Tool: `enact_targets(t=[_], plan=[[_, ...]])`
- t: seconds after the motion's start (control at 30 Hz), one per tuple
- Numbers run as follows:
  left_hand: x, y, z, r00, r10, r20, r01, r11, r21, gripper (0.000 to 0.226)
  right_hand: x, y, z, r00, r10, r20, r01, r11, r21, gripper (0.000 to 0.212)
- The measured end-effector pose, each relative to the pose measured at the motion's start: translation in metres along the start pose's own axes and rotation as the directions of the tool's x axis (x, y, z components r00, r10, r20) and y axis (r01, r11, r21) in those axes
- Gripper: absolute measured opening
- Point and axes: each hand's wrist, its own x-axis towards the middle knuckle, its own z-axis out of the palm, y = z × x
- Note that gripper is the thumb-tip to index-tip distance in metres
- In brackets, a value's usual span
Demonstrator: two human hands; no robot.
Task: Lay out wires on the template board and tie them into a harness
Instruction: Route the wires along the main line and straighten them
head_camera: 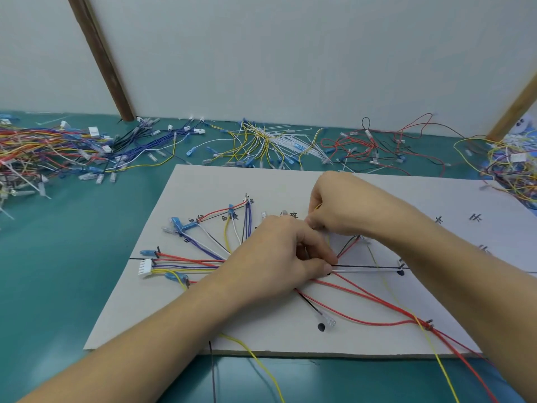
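board's near edge (261, 349) free (wire piles (52, 152) behind)

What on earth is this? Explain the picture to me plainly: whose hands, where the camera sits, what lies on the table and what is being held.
There is one picture, taken by a camera worn on a person's head, looking down at their own bare hands. No machine is involved. On a green table lies a pale template board with drawn lines and marks. Coloured wires fan across it, some ending in a white connector at its left. The left hand presses on the bundle where the wires meet, thumb and fingers curled on it. The right hand pinches something small just above; a thin yellow wire runs up toward it. Loose wire piles wait along the back.
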Motion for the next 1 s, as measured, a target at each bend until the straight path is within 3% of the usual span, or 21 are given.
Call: enact_targets(t=[0.2, 0.33, 0.5, 0.83, 0.9, 1.0], plan=[[-0.001, 0.0, 0.0, 0.999, -0.009, -0.031, 0.009, 1.0, 0.011, 0.007, -0.044, 0.002, 0.014, 0.98, 0.009, -0.198, -0.001, 0.999, 0.039, 0.011], [-0.002, 0.0, 0.002, 0.995, -0.034, -0.097, 0.04, 0.998, 0.051, 0.021, -0.073, 0.007, 0.018, 0.969, 0.05, -0.241, 0.009, 0.971, 0.239, 0.018], [-0.002, 0.001, -0.001, 0.995, -0.024, -0.095, 0.023, 1.0, -0.014, 0.027, -0.111, 0.006, 0.034, 0.976, 0.077, -0.203, 0.033, 0.871, 0.491, 0.019], [-0.002, 0.004, -0.002, 1.0, 0.006, -0.018, -0.005, 0.998, 0.067, 0.016, -0.162, 0.02, 0.059, 0.966, 0.131, -0.224, -0.013, 0.887, 0.461, 0.009], [-0.003, 0.004, -0.002, 1.0, 0.013, -0.025, -0.012, 0.998, 0.065, 0.013, -0.172, 0.029, 0.054, 0.965, 0.189, -0.179, -0.063, 0.837, 0.544, 0.014], [-0.003, 0.003, -0.001, 0.999, 0.022, -0.031, -0.019, 0.997, 0.076, 0.011, -0.195, 0.05, 0.039, 0.959, 0.28, -0.052, -0.155, 0.666, 0.73, 0.009]])
